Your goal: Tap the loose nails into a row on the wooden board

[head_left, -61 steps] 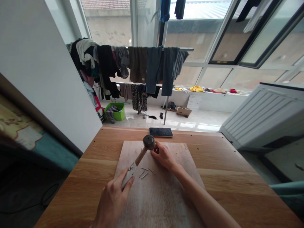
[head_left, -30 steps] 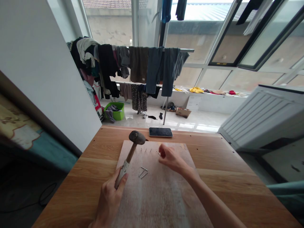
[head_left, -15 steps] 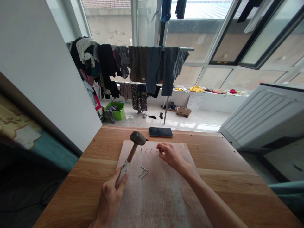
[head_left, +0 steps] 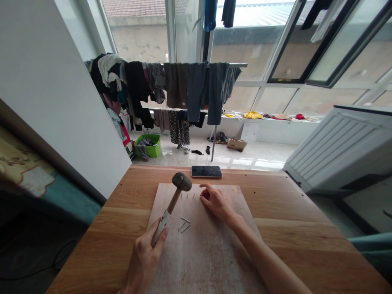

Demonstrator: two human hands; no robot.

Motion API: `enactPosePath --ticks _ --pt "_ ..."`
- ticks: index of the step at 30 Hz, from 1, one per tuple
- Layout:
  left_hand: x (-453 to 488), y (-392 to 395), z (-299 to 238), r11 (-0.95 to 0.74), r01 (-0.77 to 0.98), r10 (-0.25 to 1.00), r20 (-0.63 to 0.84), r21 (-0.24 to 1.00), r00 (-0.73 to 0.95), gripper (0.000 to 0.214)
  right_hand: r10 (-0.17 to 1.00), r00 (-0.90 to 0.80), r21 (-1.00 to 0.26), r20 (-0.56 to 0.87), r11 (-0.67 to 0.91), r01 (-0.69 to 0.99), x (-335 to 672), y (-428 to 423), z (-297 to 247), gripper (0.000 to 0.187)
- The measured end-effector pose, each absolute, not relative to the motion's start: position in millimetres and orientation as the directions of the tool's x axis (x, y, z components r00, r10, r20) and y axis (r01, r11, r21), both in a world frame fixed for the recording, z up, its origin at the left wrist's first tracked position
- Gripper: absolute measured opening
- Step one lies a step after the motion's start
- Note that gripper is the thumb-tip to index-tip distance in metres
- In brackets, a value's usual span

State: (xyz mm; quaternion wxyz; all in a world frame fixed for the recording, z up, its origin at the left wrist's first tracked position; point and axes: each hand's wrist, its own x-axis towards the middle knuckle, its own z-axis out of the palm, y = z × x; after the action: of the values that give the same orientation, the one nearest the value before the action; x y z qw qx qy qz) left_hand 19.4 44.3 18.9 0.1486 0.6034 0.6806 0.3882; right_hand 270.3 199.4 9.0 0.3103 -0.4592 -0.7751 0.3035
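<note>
My left hand (head_left: pixel 143 257) grips the wooden handle of a hammer (head_left: pixel 174 198), its dark head raised above the far left part of a pale wooden board (head_left: pixel 202 253). My right hand (head_left: pixel 214 202) rests on the board's far middle with thumb and fingers pinched together, apparently on a nail too small to make out. A short row of nails (head_left: pixel 187 196) stands in the board between the hammer head and my right hand. Loose nails (head_left: pixel 183 223) lie on the board near the hammer handle.
The board lies on a wooden table (head_left: pixel 300 228). A dark phone (head_left: pixel 206 171) lies at the table's far edge. Beyond are a clothes rack (head_left: pixel 183 85) hung with garments, a green basket (head_left: pixel 150 145), a white panel (head_left: pixel 339 147) at right and a white wall (head_left: pixel 45 94) at left.
The hammer head swung left off the nail row, then drifted back right. My right hand picked a loose nail from the board and moved it to the right end of the row.
</note>
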Motion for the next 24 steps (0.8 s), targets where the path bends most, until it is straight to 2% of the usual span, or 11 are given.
enactPosePath --ticks 3,7,12,16,18,21,24 --pt "32.6 45.7 25.0 -0.047 0.703 0.953 0.243 0.709 -0.182 0.046 0.904 -0.373 -0.76 0.207 0.389 0.521 269.5 198.7 8.6 0.035" --pt "47.9 48.7 29.5 -0.039 0.748 0.973 0.194 0.663 -0.122 0.046 0.924 -0.325 -0.726 0.2 0.363 0.585 269.0 198.5 8.6 0.022" --pt "51.8 49.0 25.1 0.037 0.824 0.992 0.076 0.565 -0.097 0.042 0.926 -0.295 -0.701 0.236 0.372 0.608 270.3 196.6 8.3 0.054" --pt "46.6 46.7 24.7 0.033 0.806 0.991 0.084 0.591 -0.103 0.044 0.923 -0.302 -0.706 0.24 0.379 0.598 270.1 193.2 10.6 0.062" --pt "41.2 45.2 25.1 0.017 0.787 0.984 0.13 0.616 -0.123 0.045 0.927 -0.267 -0.708 0.262 0.373 0.599 270.9 189.3 14.0 0.053" --pt "31.4 43.1 22.7 -0.011 0.765 0.965 0.208 0.643 -0.162 0.045 0.921 -0.248 -0.683 0.301 0.39 0.618 272.9 178.4 25.5 0.025" --pt "23.9 41.9 16.9 -0.029 0.747 0.942 0.268 0.665 -0.202 0.046 0.858 -0.46 -0.647 0.23 0.488 0.586 269.2 162.8 43.4 0.01"
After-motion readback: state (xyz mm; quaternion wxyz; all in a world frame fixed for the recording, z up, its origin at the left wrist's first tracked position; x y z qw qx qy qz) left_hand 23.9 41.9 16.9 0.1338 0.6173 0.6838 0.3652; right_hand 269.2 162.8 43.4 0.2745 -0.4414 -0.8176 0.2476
